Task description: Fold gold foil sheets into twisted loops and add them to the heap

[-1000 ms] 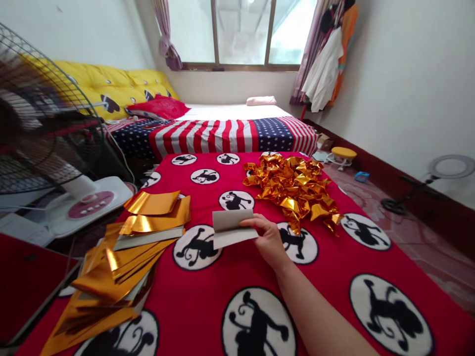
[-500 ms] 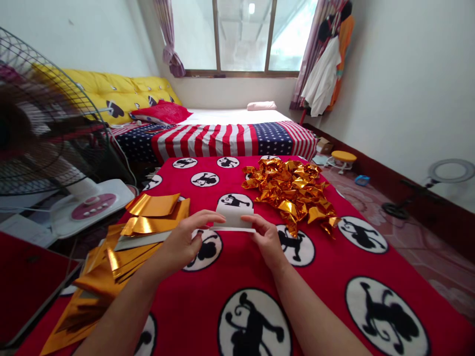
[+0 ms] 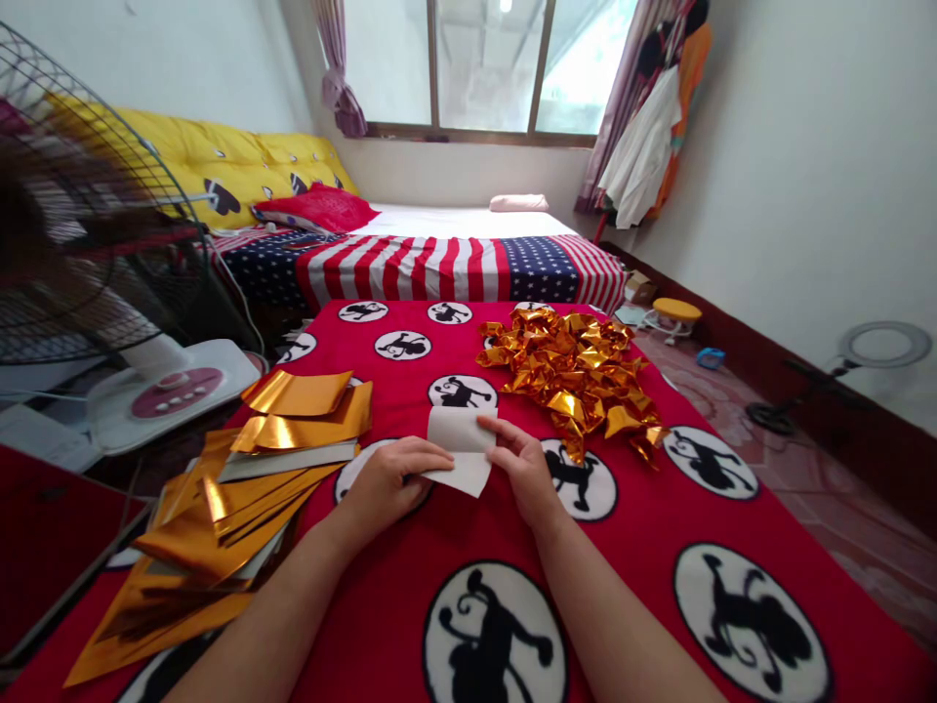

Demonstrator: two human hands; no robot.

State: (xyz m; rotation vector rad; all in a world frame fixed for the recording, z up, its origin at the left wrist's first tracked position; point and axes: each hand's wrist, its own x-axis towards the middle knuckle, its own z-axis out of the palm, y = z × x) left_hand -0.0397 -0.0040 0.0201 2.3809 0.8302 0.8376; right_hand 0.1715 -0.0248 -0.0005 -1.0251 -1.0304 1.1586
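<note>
A small white paper sheet (image 3: 463,432), creased across its middle, is held over the red cloth (image 3: 381,605) with its near part angled toward me. The fingers of my left hand (image 3: 395,476) close on its left edge near the crease. At the right edge, my right hand (image 3: 521,464) pinches the same sheet between thumb and fingers. Loose gold-faced sheets (image 3: 300,395) with pale backs lie in a spread stack to the left of my left hand. Beyond my right hand is a heap of folded shiny gold pieces (image 3: 578,361).
An electric fan (image 3: 80,215) stands at the left, its white base (image 3: 176,391) beside the cloth's edge. A bed (image 3: 446,268) is behind the table. A yellow stool (image 3: 674,310) and a ring light (image 3: 885,344) stand on the floor at the right.
The white sheet's near part has opened down toward me. My left hand has moved slightly nearer and its fingers have closed on the sheet. The view has shifted a little.
</note>
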